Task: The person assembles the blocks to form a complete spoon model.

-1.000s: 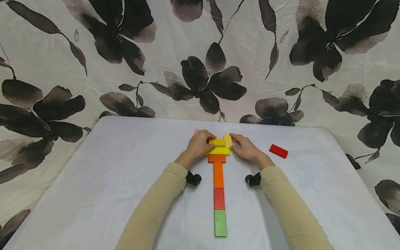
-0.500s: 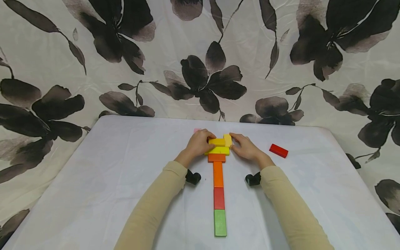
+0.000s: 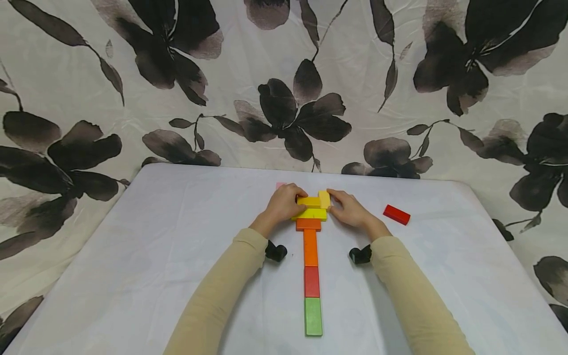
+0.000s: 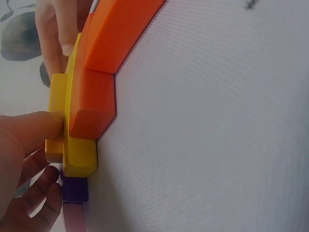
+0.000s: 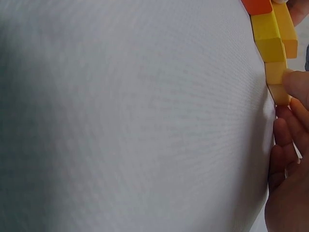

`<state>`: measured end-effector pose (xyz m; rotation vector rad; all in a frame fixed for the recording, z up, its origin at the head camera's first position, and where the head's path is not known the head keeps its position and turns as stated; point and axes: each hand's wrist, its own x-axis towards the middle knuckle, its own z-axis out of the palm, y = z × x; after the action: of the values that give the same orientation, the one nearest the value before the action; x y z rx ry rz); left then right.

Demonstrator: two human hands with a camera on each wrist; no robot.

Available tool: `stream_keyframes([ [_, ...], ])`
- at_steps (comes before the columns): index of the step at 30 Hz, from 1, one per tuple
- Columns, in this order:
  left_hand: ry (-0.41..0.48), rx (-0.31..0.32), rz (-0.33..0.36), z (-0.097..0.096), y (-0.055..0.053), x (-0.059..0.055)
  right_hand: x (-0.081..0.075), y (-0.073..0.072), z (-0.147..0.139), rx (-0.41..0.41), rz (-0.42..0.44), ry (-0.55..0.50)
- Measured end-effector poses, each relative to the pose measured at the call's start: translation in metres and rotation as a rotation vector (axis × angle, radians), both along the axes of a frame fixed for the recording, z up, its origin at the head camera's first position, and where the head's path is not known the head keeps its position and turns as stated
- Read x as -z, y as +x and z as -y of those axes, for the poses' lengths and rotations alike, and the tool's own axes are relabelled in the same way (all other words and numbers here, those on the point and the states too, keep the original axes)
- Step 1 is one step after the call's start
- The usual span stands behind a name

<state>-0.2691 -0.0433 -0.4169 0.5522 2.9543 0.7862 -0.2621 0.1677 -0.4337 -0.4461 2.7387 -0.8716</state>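
At the far end of a row of blocks, my left hand (image 3: 284, 203) pinches the left end of a golden-yellow block (image 3: 309, 202), thumb at the near side. This block stands higher than the bright yellow block (image 3: 314, 214) in front of it. My right hand (image 3: 348, 211) pinches a pale yellow block (image 3: 325, 199) from the right, its thumb on the near end in the right wrist view. Below my left fingers, a purple block (image 4: 75, 189) and a pink block (image 4: 74, 217) show in the left wrist view; the hand mostly hides them from the head view.
Toward me run a crosswise orange block (image 3: 308, 225), a lengthwise orange block (image 3: 310, 248), a red block (image 3: 312, 282) and a green block (image 3: 313, 316). A loose red block (image 3: 397, 215) lies right on the white table (image 3: 155, 276). Floral cloth (image 3: 381, 123) hangs behind.
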Motion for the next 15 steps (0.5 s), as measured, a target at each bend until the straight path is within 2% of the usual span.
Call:
stream_keyframes([
  [15, -0.021, 0.017, -0.021, 0.0011, -0.0005, 0.0019, -0.0009, 0.0008, 0.0010, 0.001, 0.001, -0.007],
])
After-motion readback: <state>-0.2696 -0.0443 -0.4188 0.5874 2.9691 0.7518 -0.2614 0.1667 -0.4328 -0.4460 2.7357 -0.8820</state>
